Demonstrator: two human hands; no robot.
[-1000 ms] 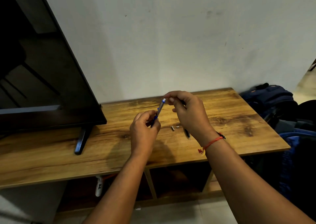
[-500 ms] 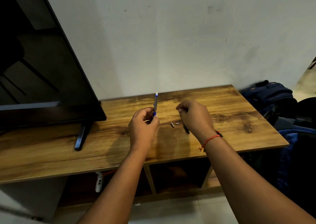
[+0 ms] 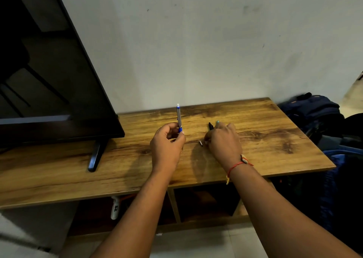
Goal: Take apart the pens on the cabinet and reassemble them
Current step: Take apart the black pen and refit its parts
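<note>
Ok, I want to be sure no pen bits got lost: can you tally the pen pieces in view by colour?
Blue and grey piece, in the left hand: 1
Black piece, by the right hand: 1
Teal tip, past the right hand: 1
Silver bit, on the cabinet: 1
Total: 4 in view; the right hand may hide more.

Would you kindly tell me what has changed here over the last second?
The right hand let go of the blue pen's top and dropped to the cabinet beside the small metal part, taking the black pen along. The left hand turned the blue pen from tilted to upright. Its grip, that part and the television stayed as they were.
</note>
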